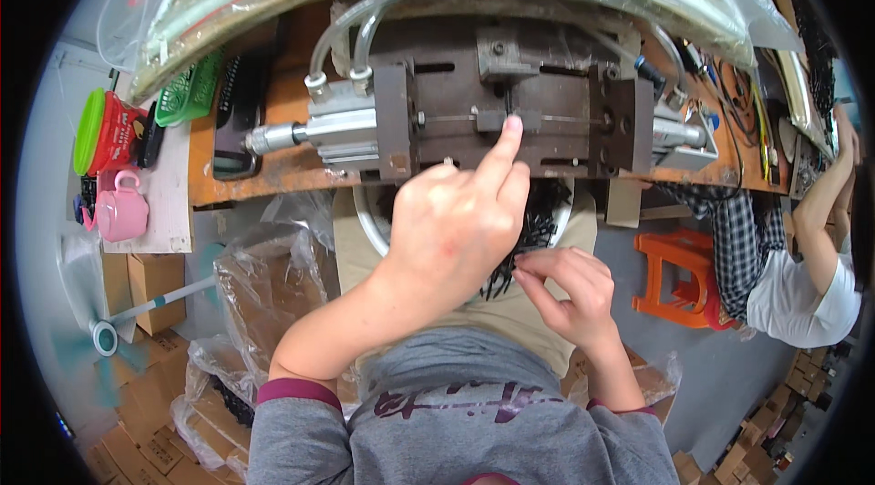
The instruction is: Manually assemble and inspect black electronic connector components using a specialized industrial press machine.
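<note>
My left hand (pixel 460 216) reaches over a dark metal press fixture (pixel 447 139). Its index finger is stretched out, the tip touching the small dark block (pixel 492 121) at the fixture's middle. The other fingers are curled, and nothing shows in them. Below and to the right, my right hand (pixel 579 294) has thumb and forefinger brought together beside thin black pieces (pixel 540 225). Whatever is between those fingertips is too small to make out. The black pieces lie in a white basin (pixel 372 228) on my lap, partly hidden by my left hand.
Air cylinders (pixel 342 139) with clear hoses flank the fixture on the wooden bench (pixel 283 177). A pink cup (pixel 123 211) and green basket (pixel 190 88) stand left. A fan (pixel 105 337) is lower left. At right are an orange stool (pixel 670 280) and another person (pixel 802 294).
</note>
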### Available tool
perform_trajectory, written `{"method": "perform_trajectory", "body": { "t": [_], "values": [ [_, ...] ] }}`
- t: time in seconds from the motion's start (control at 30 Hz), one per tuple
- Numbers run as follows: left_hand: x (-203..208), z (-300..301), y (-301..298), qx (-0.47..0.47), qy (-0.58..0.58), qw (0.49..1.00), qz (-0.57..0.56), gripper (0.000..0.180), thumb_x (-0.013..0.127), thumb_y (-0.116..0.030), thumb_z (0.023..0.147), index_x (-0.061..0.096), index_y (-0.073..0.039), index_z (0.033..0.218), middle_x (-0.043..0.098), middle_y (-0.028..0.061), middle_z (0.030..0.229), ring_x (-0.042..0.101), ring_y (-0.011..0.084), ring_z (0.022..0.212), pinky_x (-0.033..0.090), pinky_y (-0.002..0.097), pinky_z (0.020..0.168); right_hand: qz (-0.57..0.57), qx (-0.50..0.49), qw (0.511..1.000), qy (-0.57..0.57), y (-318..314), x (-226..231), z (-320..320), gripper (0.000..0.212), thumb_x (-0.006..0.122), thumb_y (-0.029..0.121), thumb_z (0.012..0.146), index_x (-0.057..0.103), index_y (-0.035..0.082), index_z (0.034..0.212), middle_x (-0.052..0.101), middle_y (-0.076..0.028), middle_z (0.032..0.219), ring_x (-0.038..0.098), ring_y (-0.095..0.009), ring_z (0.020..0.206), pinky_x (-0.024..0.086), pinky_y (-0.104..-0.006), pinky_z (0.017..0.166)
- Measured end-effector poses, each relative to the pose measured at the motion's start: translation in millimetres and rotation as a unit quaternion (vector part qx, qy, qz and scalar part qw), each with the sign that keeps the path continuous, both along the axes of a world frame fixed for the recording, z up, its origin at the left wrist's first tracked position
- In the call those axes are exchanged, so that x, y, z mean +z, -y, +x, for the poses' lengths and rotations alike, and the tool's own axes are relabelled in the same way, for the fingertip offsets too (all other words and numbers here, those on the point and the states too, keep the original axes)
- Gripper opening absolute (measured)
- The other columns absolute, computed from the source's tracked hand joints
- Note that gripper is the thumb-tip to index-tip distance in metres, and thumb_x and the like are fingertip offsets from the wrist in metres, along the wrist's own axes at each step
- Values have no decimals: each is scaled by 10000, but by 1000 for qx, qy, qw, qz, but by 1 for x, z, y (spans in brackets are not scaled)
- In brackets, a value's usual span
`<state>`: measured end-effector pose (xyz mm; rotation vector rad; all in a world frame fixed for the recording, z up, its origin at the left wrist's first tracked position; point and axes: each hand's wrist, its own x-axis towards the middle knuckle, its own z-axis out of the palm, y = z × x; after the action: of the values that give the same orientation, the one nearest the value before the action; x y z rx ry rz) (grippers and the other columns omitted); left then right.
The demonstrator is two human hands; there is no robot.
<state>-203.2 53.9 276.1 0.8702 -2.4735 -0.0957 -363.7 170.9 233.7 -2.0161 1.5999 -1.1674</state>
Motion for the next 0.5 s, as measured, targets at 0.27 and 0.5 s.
{"method": "perform_trajectory", "body": {
  "t": [0.27,0.5],
  "values": [
    [6,10,5,-47,-11,998,47,311,811,-182,746,731,-61,1022,672,143,1286,636,192,588,541,290,583,-102,10,994,-23,48,73,-20,161,808,-14,741,726,32,872,728,-67,801,685,-175,657,485,-275,570],
    [57,56,37,-111,-132,984,53,344,831,-160,773,736,-42,1082,741,126,1109,702,203,689,573,277,622,-203,-34,978,-33,158,135,-32,98,709,9,854,705,10,952,716,-78,886,650,-153,722,496,-270,654]
  ]
}}
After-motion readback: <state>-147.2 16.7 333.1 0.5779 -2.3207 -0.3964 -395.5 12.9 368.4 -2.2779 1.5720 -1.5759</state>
